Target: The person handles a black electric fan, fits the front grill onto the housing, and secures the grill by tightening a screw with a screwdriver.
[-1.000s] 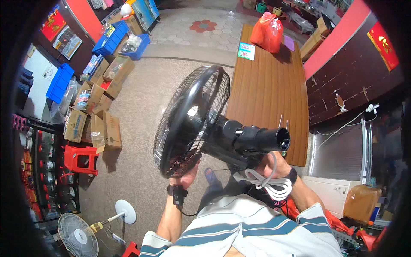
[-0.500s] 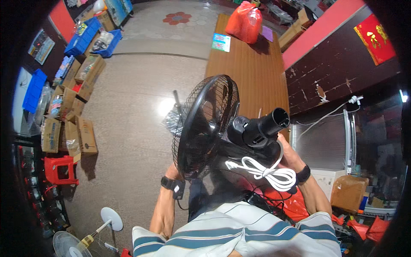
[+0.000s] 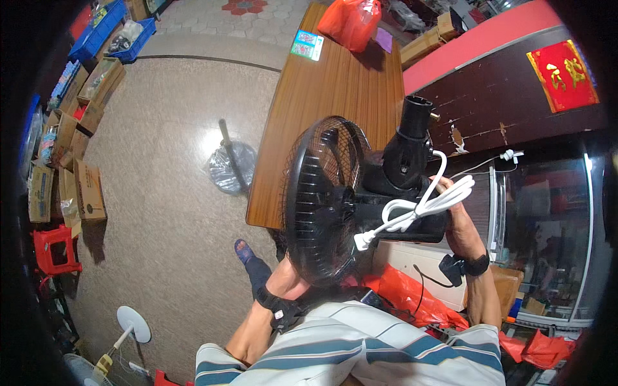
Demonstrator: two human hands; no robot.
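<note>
I hold a black electric fan head (image 3: 325, 206) in front of my body, its round wire cage on the left and its motor housing on the right. My left hand (image 3: 288, 280) grips the lower part of the cage; its fingertips are hidden behind it. Around the far side of the motor housing closes my right hand (image 3: 456, 215), partly covered by the cable. A hollow tube-shaped neck (image 3: 415, 117) sticks upward from the housing. The white power cable (image 3: 428, 207) hangs in a tied bundle, its plug near the cage.
A wooden table (image 3: 322, 83) stands ahead, bearing a red plastic bag (image 3: 351, 24). On the floor left of it lies a plastic-wrapped round base (image 3: 232, 168) with a pole. Cardboard boxes (image 3: 87, 190) and a red stool (image 3: 56, 249) line the left; a white fan (image 3: 84, 370) stands lower left.
The fan head has turned, so its neck now points upward instead of to the right. The cable bundle has swung up with it. My view has shifted right, and a foot now shows.
</note>
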